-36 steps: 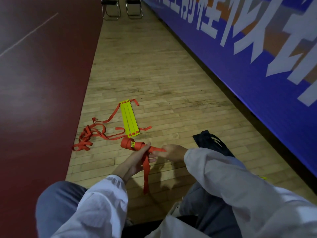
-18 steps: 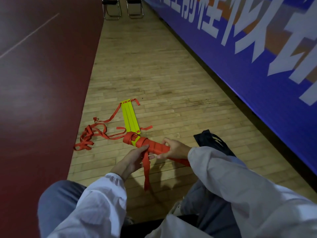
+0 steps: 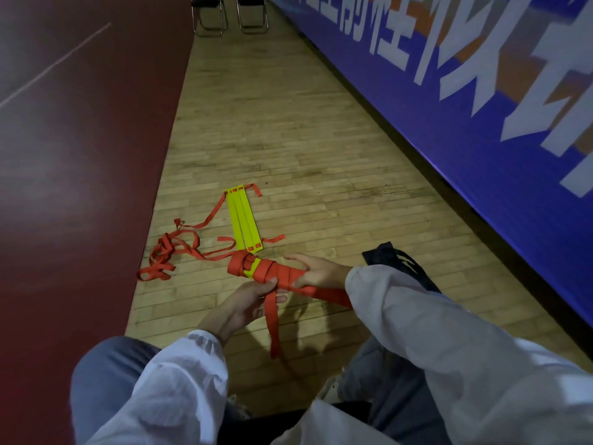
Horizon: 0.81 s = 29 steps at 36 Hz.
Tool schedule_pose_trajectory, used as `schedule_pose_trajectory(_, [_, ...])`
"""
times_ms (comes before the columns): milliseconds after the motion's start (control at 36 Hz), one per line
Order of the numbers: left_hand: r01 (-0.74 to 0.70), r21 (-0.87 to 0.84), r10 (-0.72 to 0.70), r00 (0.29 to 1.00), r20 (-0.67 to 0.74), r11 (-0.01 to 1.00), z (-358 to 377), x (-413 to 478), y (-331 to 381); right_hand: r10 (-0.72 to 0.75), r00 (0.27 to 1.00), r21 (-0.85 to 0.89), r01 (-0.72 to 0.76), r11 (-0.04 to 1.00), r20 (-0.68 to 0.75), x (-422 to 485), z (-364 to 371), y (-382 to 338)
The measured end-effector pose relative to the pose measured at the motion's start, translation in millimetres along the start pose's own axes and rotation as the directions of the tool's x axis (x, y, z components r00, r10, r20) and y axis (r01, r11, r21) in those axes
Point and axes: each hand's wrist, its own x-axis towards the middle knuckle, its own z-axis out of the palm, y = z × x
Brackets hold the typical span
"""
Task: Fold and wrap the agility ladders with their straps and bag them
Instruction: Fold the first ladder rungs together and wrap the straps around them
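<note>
Hands: left hand point(image 3: 244, 300) pinched the hanging orange strap tail point(image 3: 272, 319) just under the ladder bundle point(image 3: 266, 271), and right hand point(image 3: 316, 271) curled round the bundle's near end, holding it above the floor. Step judged as late wrapping, the next move likely calling for the tail to be drawn taut, wound round and tucked. Beyond, a second ladder point(image 3: 244, 223) of flat yellow rungs lay on the wooden floor point(image 3: 288, 123), its loose straps point(image 3: 173, 252) tangled leftward, with a dark bag point(image 3: 398, 261) flat to the right. Room: dark red court surface point(image 3: 80, 155) left, blue lettered banner point(image 3: 449, 75) right, two folding chairs point(image 3: 208, 14) at the far end.
</note>
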Motion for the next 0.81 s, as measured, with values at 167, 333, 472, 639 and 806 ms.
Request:
schedule_pose_trajectory(167, [0.029,0.021,-0.029,1.0,-0.009,0.999,2,-5,7,-0.018,1.0,-0.03,0.019,0.999,0.018,7,1,-4])
schedule_pose_trajectory(333, [0.132,-0.003,-0.132,0.991,0.013,0.991,5,-8,15,-0.13,0.989,-0.151,0.118,0.981,-0.07,2,7,-1])
schedule_pose_trajectory(472, [0.142,-0.035,-0.143,0.989,-0.036,0.989,5,-4,14,-0.222,0.963,-0.257,0.179,0.95,-0.15,-1,15,3])
schedule_pose_trajectory(639, [0.136,-0.111,-0.147,0.985,-0.093,0.984,10,-3,16,-0.311,0.927,-0.348,0.226,0.91,-0.21,-3,20,4])
schedule_pose_trajectory(806, [0.118,-0.153,-0.132,0.988,-0.082,0.981,8,1,15,-0.158,0.968,-0.279,0.1,0.955,-0.194,-2,14,2])
